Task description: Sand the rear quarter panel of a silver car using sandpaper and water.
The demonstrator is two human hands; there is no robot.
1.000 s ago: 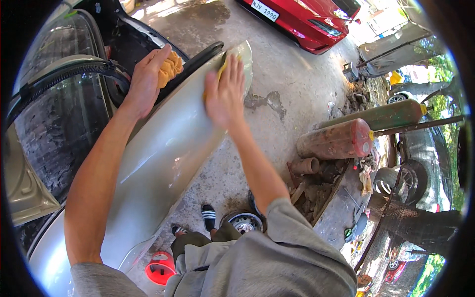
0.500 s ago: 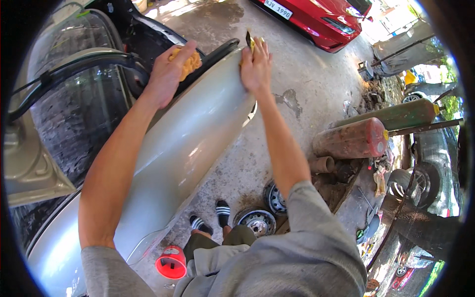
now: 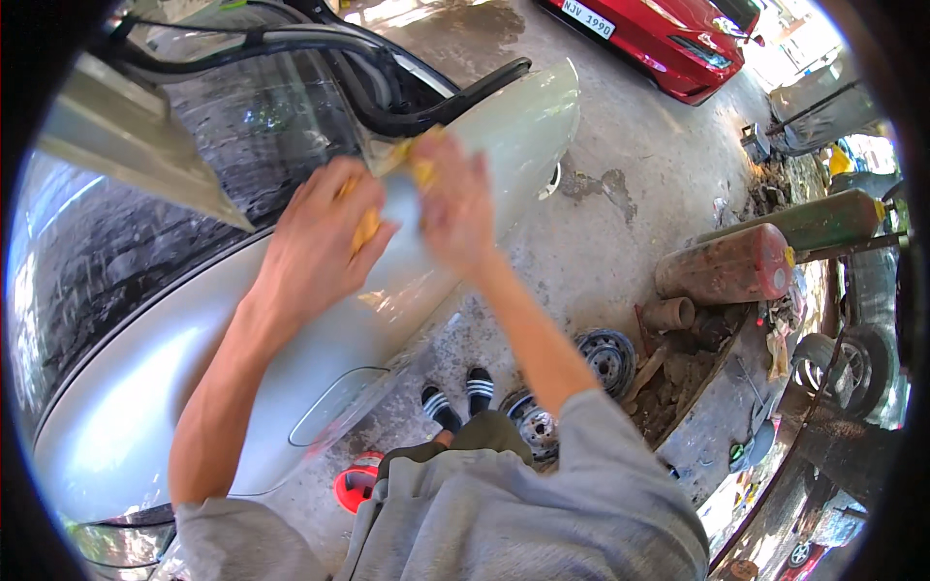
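A silver car body panel (image 3: 528, 116) runs diagonally below me, with a fuel flap (image 3: 334, 405) on its side. My left hand (image 3: 315, 237), over the panel beside the dark rear glass (image 3: 194, 145), curls around an orange-yellow sponge (image 3: 365, 228). Most of that sponge is hidden by the fingers. My right hand (image 3: 453, 208) is just to the right, over the panel and smeared by motion. It is closed on something yellow (image 3: 424, 169) whose kind I cannot make out. Whether either hand touches the paint is unclear.
A raised panel edge (image 3: 174, 160) juts in at left. A red bucket (image 3: 354, 489) stands near my feet, beside wheel rims (image 3: 533, 426). A rusty red gas cylinder (image 3: 727, 266) and a green one (image 3: 823, 218) lie at right. A red car (image 3: 668, 44) is parked at the back.
Both hands have drawn back from the panel's far end toward me and closer together. The view has shifted to the left. The sponge stays in my left hand.
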